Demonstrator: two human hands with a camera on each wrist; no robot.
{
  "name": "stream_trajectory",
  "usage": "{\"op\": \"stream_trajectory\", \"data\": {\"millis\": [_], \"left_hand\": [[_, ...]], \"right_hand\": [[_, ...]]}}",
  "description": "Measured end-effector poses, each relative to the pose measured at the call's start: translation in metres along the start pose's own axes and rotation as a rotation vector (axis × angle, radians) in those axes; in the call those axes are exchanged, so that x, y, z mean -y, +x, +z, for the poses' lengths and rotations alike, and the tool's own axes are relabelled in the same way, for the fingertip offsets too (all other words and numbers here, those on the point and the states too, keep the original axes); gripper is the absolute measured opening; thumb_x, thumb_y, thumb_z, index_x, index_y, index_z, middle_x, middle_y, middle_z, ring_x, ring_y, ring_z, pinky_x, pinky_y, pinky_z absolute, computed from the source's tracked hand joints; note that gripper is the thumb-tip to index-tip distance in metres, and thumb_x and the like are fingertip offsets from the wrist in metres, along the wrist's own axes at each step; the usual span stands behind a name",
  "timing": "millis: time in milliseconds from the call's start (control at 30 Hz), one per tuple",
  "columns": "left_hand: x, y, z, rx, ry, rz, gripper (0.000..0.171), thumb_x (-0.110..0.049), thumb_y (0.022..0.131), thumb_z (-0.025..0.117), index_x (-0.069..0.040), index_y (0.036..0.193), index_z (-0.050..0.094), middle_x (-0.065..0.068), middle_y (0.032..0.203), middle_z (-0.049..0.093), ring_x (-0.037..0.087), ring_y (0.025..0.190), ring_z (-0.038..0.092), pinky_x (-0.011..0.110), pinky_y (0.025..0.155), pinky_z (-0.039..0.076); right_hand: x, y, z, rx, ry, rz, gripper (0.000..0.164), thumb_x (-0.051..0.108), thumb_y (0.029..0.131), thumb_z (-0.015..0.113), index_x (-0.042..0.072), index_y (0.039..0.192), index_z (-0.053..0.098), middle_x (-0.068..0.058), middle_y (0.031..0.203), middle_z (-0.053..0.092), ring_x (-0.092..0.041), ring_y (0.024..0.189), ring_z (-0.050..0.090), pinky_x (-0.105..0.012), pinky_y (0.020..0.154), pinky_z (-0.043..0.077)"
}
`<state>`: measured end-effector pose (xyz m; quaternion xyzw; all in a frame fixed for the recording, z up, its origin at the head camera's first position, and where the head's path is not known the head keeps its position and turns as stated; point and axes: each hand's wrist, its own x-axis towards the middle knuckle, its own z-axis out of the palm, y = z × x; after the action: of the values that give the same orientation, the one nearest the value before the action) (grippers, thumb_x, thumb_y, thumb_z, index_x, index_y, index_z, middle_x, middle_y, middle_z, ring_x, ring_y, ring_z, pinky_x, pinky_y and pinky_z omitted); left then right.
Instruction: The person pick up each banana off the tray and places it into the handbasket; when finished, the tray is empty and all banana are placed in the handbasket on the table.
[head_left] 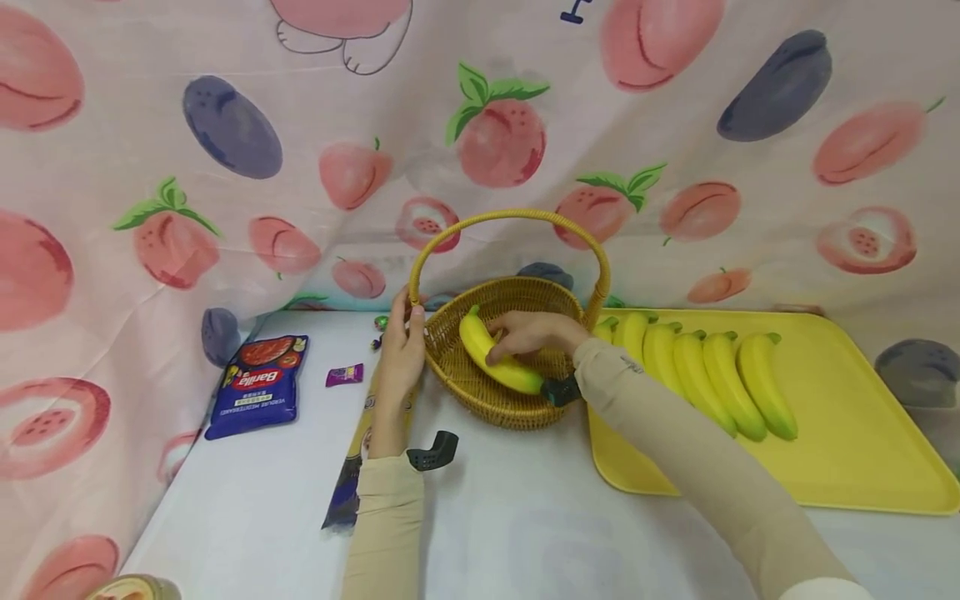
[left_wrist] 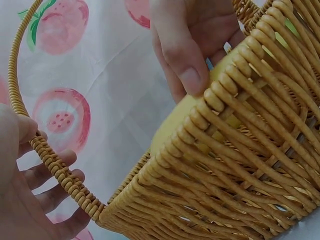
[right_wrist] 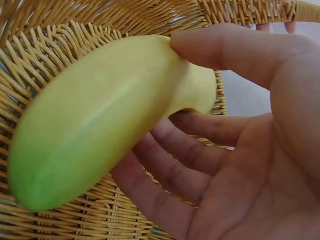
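A woven wicker basket (head_left: 480,404) with a tall arched handle stands near the back of the table. My left hand (head_left: 401,362) grips the handle's left base, its thumb on one side and fingers round the other in the left wrist view. Inside the basket, my right hand (head_left: 534,332) holds a yellow banana (head_left: 480,343) between thumb and fingers. The banana's green-tinged end (right_wrist: 42,180) points toward the camera in the right wrist view. Whether the banana touches the basket's bottom I cannot tell. Several more bananas (head_left: 701,375) lie side by side on a yellow tray (head_left: 862,417), partly behind the right forearm.
At the left lies a blue Barilla pouch (head_left: 258,387), with a small purple wrapped candy (head_left: 344,375) beside it. A long packet (head_left: 345,492) lies partly under the left forearm. A jar (head_left: 131,587) shows at the lower left corner. Fruit-print cloth (head_left: 375,100) hangs behind the table.
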<state>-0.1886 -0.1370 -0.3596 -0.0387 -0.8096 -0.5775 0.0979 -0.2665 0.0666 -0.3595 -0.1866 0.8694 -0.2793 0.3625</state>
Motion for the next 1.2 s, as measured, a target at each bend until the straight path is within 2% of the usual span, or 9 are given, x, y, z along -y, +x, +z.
{"op": "stream_trajectory", "data": {"millis": [133, 267, 333, 500, 633, 833, 1000, 1200], "left_hand": [[-0.001, 0.001, 0.002, 0.005, 0.002, 0.000, 0.047, -0.023, 0.103, 0.032, -0.013, 0.149, 0.025, 0.015, 0.144, 0.041, 0.030, 0.139, 0.031, 0.049, 0.114, 0.028], [0.000, 0.002, 0.002, 0.005, -0.008, 0.015, 0.046, -0.022, 0.103, 0.032, -0.012, 0.148, 0.027, 0.017, 0.142, 0.043, 0.030, 0.138, 0.032, 0.050, 0.113, 0.029], [0.000, 0.002, 0.002, 0.002, -0.012, 0.016, 0.046, -0.021, 0.103, 0.032, -0.012, 0.148, 0.027, 0.017, 0.141, 0.044, 0.029, 0.138, 0.033, 0.050, 0.113, 0.029], [0.000, 0.003, 0.003, 0.004, -0.029, 0.012, 0.046, -0.021, 0.103, 0.032, -0.012, 0.148, 0.027, 0.016, 0.140, 0.045, 0.028, 0.138, 0.033, 0.049, 0.113, 0.029], [0.000, 0.003, 0.003, -0.007, -0.032, 0.004, 0.045, -0.021, 0.103, 0.033, -0.013, 0.147, 0.028, 0.015, 0.139, 0.046, 0.027, 0.138, 0.033, 0.048, 0.114, 0.029], [0.001, 0.002, 0.001, -0.002, -0.025, -0.017, 0.046, -0.021, 0.103, 0.032, -0.014, 0.148, 0.027, 0.014, 0.141, 0.045, 0.027, 0.138, 0.033, 0.047, 0.114, 0.029], [0.002, 0.003, 0.003, -0.003, -0.036, -0.001, 0.046, -0.021, 0.103, 0.032, -0.012, 0.148, 0.027, 0.017, 0.141, 0.044, 0.028, 0.138, 0.032, 0.049, 0.114, 0.028], [0.002, 0.002, 0.003, -0.007, -0.031, -0.012, 0.047, -0.021, 0.103, 0.033, -0.012, 0.149, 0.025, 0.015, 0.141, 0.045, 0.028, 0.139, 0.032, 0.049, 0.114, 0.028]], "right_hand": [[0.003, 0.001, 0.002, 0.050, -0.042, -0.017, 0.072, 0.033, 0.083, 0.067, 0.011, 0.145, 0.037, -0.008, 0.145, 0.039, -0.016, 0.107, 0.053, -0.036, 0.092, 0.052], [0.004, 0.008, 0.006, 0.098, -0.095, -0.053, 0.064, 0.031, 0.083, 0.067, 0.013, 0.140, 0.045, -0.006, 0.134, 0.046, -0.014, 0.091, 0.052, -0.034, 0.084, 0.052], [0.006, 0.011, 0.008, 0.120, -0.119, -0.069, 0.061, 0.031, 0.084, 0.067, 0.013, 0.138, 0.046, -0.006, 0.129, 0.049, -0.014, 0.090, 0.053, -0.032, 0.082, 0.051], [0.008, 0.016, 0.013, 0.141, -0.112, -0.053, 0.061, 0.030, 0.083, 0.068, 0.012, 0.137, 0.046, -0.005, 0.130, 0.051, -0.015, 0.103, 0.055, -0.031, 0.088, 0.052], [0.011, 0.021, 0.019, 0.156, -0.087, -0.042, 0.055, 0.028, 0.084, 0.068, 0.009, 0.133, 0.049, -0.007, 0.126, 0.051, -0.017, 0.102, 0.056, -0.033, 0.087, 0.053], [0.015, 0.022, 0.026, 0.155, -0.085, -0.041, 0.054, 0.026, 0.088, 0.064, 0.006, 0.135, 0.047, -0.009, 0.122, 0.054, -0.018, 0.101, 0.058, -0.034, 0.086, 0.055], [0.012, 0.016, 0.022, 0.122, -0.079, -0.040, 0.060, 0.029, 0.089, 0.061, 0.007, 0.141, 0.040, -0.010, 0.120, 0.056, -0.018, 0.099, 0.060, -0.033, 0.085, 0.054], [0.003, 0.003, 0.018, 0.046, -0.100, -0.120, 0.059, 0.029, 0.092, 0.058, 0.007, 0.143, 0.038, -0.007, 0.112, 0.063, -0.017, 0.096, 0.062, -0.030, 0.086, 0.050]]}}
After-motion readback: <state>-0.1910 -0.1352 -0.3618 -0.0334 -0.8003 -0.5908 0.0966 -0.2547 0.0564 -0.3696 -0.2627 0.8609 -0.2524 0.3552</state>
